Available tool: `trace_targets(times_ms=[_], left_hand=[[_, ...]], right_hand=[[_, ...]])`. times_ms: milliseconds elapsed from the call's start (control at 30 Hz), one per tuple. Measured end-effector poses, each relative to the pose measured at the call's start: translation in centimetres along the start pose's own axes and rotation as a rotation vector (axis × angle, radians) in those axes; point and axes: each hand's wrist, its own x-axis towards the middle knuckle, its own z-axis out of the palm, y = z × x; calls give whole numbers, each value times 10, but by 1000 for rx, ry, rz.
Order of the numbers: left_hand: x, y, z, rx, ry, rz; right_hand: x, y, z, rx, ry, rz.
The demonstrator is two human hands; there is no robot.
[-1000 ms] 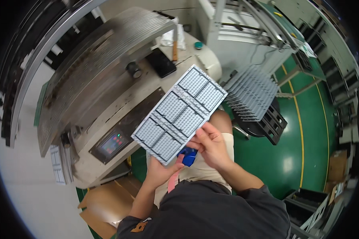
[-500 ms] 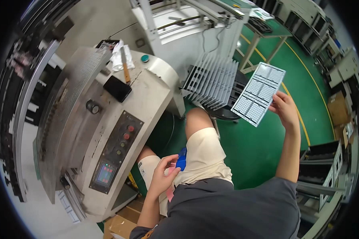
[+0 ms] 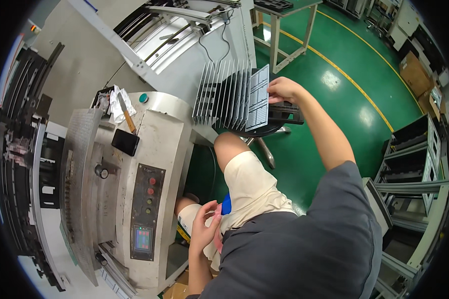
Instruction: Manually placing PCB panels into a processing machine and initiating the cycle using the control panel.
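My right hand (image 3: 283,90) grips the outer edge of a white circuit board panel (image 3: 258,102) with a fine grid of small marks and dark lines. The panel stands upright at the right end of a row of similar thin panels (image 3: 224,94), spaced apart in a black rack (image 3: 287,113) on a round stool. Over my lap, my left hand (image 3: 203,230) has its thumb and fingertips drawn together beside a pink strip (image 3: 218,241). What those fingers hold, if anything, I cannot make out. Close by, a blue object (image 3: 226,205) lies against my thigh, partly hidden.
At my left stands a machine with a control panel (image 3: 147,212); a black phone (image 3: 125,142), a wooden-handled spatula (image 3: 128,119) and a white cloth (image 3: 119,102) lie on it. A table (image 3: 297,7) stands beyond, metal shelving (image 3: 409,187) at right, cardboard boxes (image 3: 415,72) farther off.
My right hand has carried the panel leftward, from out over the floor to the end of the row in the rack. My left hand stays over my lap. The view has turned.
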Motion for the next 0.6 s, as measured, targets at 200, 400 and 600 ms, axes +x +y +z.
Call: trace_targets(times_ms=[200, 400, 600], left_hand=[[1, -4, 7, 17, -42, -38], [13, -3, 8, 66, -64, -31], [26, -8, 3, 71, -50, -24]], right_hand=[[-1, -16, 6, -53, 66, 16], [9, -16, 24, -45, 83, -13], [14, -6, 37, 19, 44, 13]])
